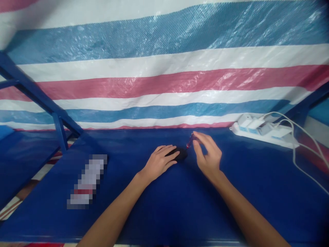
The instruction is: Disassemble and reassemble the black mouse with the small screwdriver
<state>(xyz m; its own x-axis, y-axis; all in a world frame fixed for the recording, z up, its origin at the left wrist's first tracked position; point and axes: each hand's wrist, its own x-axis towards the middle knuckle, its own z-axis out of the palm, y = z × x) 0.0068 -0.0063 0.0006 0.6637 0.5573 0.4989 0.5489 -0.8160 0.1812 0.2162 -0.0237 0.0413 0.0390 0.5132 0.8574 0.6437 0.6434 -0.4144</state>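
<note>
A dark, rounded object that looks like a computer mouse (182, 155) lies on the blue table (164, 212). My left hand (161, 159) grips it from its left side, fingers laid over and around it, so part of it is covered. Between the thumb and fingers of my right hand (208, 152) is a small screwdriver (189, 141) with a translucent red-purple handle. It slants down toward the right end of the mouse. Whether its tip touches the mouse I cannot tell.
On the right, a white power strip (264, 135) carries several plugs, with white cables (305, 173) trailing off the edge. A pixelated flat item (88, 180) lies at left. Blue metal bars (60, 132) and a striped sheet (164, 82) bound the table.
</note>
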